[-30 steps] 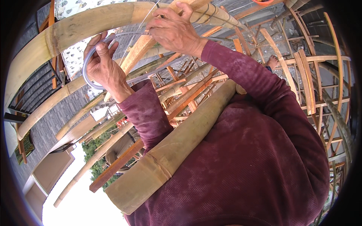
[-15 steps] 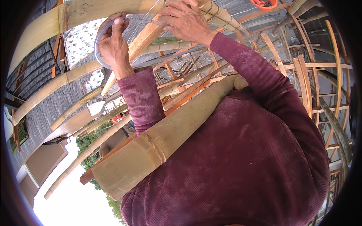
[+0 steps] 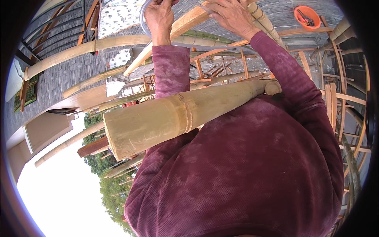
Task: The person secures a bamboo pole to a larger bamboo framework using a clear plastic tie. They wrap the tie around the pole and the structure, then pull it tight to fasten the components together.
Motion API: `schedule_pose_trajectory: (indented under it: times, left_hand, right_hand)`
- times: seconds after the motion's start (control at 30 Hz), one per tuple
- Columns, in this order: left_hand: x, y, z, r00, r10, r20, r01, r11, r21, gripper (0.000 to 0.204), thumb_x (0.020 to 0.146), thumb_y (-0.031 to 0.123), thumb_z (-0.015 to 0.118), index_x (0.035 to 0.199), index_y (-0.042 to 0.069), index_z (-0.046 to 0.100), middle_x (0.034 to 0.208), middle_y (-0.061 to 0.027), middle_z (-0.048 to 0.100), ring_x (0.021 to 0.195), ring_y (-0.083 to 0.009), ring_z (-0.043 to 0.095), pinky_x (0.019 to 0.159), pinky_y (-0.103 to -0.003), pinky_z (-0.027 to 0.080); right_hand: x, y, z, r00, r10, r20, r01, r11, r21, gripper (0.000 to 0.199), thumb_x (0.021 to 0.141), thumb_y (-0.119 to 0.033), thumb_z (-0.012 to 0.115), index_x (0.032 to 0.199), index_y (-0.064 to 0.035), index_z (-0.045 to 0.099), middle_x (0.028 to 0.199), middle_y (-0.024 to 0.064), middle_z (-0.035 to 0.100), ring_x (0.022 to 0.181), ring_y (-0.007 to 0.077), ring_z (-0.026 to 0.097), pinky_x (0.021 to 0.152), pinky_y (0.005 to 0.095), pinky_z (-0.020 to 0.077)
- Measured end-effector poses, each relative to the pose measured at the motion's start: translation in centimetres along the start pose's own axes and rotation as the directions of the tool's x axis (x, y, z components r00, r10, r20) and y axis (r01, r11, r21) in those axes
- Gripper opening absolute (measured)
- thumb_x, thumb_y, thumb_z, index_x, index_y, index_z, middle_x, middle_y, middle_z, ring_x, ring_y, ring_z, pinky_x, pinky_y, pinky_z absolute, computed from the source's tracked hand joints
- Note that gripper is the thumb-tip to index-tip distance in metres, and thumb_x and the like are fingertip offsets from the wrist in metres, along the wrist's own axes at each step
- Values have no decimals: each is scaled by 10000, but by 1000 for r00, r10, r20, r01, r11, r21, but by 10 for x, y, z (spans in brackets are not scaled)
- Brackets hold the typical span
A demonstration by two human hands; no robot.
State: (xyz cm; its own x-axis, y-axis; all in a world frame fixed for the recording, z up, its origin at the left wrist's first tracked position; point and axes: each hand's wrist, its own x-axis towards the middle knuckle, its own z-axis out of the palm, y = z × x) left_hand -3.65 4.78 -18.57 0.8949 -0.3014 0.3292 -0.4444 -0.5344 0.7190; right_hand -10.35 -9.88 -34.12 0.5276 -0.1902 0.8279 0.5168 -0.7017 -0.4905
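A clear flexible hose point(image 3: 143, 17) bends in a loop beside my left hand point(image 3: 160, 21), whose fingers are closed around it near the top edge. The upper fingers of that hand are cut off by the picture's edge. My right hand point(image 3: 233, 17) is to the right, its fingers pinching a short stretch of the same hose. Between and below the hands runs a sawn wooden beam point(image 3: 185, 24), slanting down to the left. A thick bamboo pole point(image 3: 146, 122) lies across in front of my chest, over my left arm.
An orange basin point(image 3: 307, 17) with tools in it stands at the upper right. Bamboo rails point(image 3: 98, 44) and timber framing point(image 3: 335, 94) spread on both sides. A black metal railing point(image 3: 55, 23) is at upper left, and trees point(image 3: 114, 193) show far below.
The view has shifted, so both hands sit higher and further right in the picture. The large bamboo along the top has left view, and more of the orange basin shows. Both hands keep the hose.
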Motion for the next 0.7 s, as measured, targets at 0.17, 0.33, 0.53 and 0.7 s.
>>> schedule_pose_trajectory:
  times: [0.17, 0.33, 0.53, 0.7]
  left_hand:
    - [-6, 11, -2, 996, 82, 25, -76, 982, -174, 254, 892, 159, 707, 1056, -28, 659, 984, -163, 711, 808, -193, 689, 769, -312, 596]
    - [-10, 14, 0, 1000, 23, -10, -24, 995, -95, 245, 892, 157, 705, 1041, -32, 660, 997, -181, 705, 821, -200, 690, 762, -298, 596]
    - [-11, 18, -1, 999, 42, -1, -42, 995, -93, 191, 892, 124, 700, 1016, -17, 665, 947, -155, 715, 791, -178, 688, 743, -281, 587]
    - [-11, 16, 0, 996, 88, -2, -88, 994, -66, 216, 898, 153, 695, 1021, -21, 668, 966, -159, 710, 849, -204, 693, 769, -308, 590]
  right_hand:
    - [-1, -1, 0, 999, -44, -3, 45, 999, 13, 305, 766, -255, 671, 1056, -161, 668, 1091, 39, 619, 1163, 245, 512, 987, 456, 326]
    - [-8, -5, 6, 998, 10, 66, -2, 993, -121, 339, 819, -268, 709, 1155, -240, 670, 1206, -63, 599, 1252, 140, 459, 1092, 409, 235]
    - [-7, -7, 2, 998, 19, 61, -12, 993, -115, 327, 825, -265, 700, 1151, -248, 674, 1200, -64, 604, 1234, 136, 478, 1074, 398, 267]
    - [-8, -6, 5, 998, 37, 40, -33, 993, -115, 311, 821, -267, 701, 1130, -244, 682, 1171, -79, 616, 1204, 127, 497, 1077, 399, 256]
